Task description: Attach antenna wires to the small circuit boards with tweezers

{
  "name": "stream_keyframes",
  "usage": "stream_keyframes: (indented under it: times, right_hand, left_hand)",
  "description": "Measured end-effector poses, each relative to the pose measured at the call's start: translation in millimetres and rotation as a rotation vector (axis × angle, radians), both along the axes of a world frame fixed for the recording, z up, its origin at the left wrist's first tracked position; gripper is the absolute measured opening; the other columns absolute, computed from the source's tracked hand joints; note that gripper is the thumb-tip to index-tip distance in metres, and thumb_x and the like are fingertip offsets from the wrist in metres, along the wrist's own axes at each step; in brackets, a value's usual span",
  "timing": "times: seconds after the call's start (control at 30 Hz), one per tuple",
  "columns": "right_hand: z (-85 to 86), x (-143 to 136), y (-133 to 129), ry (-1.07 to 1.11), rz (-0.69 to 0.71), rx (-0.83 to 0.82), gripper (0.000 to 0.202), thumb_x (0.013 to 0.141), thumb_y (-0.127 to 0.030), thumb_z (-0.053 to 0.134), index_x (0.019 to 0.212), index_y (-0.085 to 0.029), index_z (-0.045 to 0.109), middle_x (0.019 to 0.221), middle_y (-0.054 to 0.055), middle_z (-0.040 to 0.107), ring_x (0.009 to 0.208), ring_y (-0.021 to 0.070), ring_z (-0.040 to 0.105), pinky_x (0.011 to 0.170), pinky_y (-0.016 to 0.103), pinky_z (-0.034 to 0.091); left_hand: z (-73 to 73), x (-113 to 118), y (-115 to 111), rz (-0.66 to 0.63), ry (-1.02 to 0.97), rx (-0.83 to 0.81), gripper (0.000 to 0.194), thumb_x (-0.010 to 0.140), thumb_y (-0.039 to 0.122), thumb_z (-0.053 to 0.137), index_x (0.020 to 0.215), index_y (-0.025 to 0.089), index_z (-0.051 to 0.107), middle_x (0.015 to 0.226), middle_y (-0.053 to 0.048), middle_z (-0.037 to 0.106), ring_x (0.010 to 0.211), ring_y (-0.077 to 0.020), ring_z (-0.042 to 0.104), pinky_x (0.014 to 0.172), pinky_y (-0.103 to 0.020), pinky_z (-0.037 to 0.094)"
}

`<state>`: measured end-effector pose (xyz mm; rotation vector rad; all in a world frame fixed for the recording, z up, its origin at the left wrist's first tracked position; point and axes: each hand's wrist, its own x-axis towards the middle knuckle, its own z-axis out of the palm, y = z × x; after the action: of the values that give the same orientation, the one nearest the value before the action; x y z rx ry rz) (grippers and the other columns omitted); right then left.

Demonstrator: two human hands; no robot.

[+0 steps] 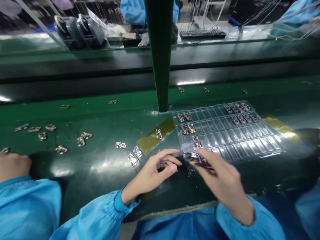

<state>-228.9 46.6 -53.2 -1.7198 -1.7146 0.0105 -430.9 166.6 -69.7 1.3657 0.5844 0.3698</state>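
Observation:
My left hand (160,170) is over the bench, left of a clear plastic tray (212,128). Its fingers are loosely bent and apart, with nothing seen in them. Above the tray's near left corner, my right hand (222,176) is closed on a dark slim tool (208,168), blurred and partly hidden by the fingers. A small blurred piece (191,156) lies at its fingertips; I cannot tell whether it is gripped. Small circuit boards (196,141) sit in the tray's left pockets, and more (241,107) fill pockets at the far right. Loose boards (132,159) lie left of my left hand.
A green post (160,60) rises behind the tray. Yellowish film strips (156,136) lie at both tray sides, one bearing a board. More boards (61,149) are scattered left and along the green belt (132,100). Another person's hand (13,166) rests at far left.

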Motion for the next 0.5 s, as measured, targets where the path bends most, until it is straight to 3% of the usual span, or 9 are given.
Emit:
stream_keyframes:
  times: [0.07,0.17,0.27,0.4,0.5]
  right_hand:
    - [-6.2,-23.0,9.3,0.062,0.125,-0.047,0.042,0.093,-0.010,0.058,0.134,-0.020,0.056,0.116,0.008,0.072,0.101,0.0213,0.072,0.087,0.031,0.059]
    - [-16.8,-35.5,20.5,0.159,0.148,-0.073,0.042,0.093,-0.010,0.058,0.134,-0.022,0.056,0.118,0.008,0.071,0.106,0.0221,0.070,0.091,0.033,0.058]
    - [-16.8,-36.0,20.5,0.272,0.077,-0.055,0.037,0.090,-0.017,0.066,0.126,-0.025,0.063,0.118,0.008,0.068,0.107,0.0237,0.068,0.088,0.034,0.059]
    - [-5.7,-41.9,2.3,0.543,-0.139,-0.076,0.017,0.091,-0.026,0.065,0.107,-0.028,0.073,0.111,0.007,0.064,0.086,0.0191,0.068,0.061,0.028,0.057]
    - [-5.6,-56.6,-12.7,0.796,-0.058,-0.158,0.030,0.101,-0.028,0.047,0.093,-0.028,0.076,0.100,0.005,0.065,0.082,0.0161,0.066,0.064,0.027,0.055]
  left_hand:
    - [-2.3,-0.2,-0.1,0.028,-0.015,-0.078,0.044,0.090,0.034,0.069,0.131,0.021,0.057,0.103,-0.008,0.072,0.086,-0.0152,0.068,0.078,-0.026,0.055]
    - [-7.6,-0.3,3.2,0.094,-0.019,-0.172,0.035,0.088,0.031,0.072,0.120,0.018,0.064,0.090,-0.005,0.074,0.079,-0.0144,0.070,0.073,-0.024,0.057]
    - [-12.2,-0.6,10.1,0.150,0.005,-0.214,0.028,0.085,0.030,0.074,0.108,0.015,0.068,0.080,-0.004,0.075,0.073,-0.0143,0.071,0.073,-0.025,0.060]
    - [-15.7,-1.2,16.2,0.189,0.076,-0.206,0.032,0.082,0.032,0.076,0.108,0.014,0.068,0.081,-0.006,0.077,0.074,-0.0173,0.075,0.075,-0.029,0.062]
    - [-17.5,0.3,13.1,0.191,0.068,-0.265,0.028,0.083,0.032,0.076,0.103,0.014,0.069,0.078,-0.006,0.077,0.074,-0.0177,0.075,0.071,-0.027,0.062]
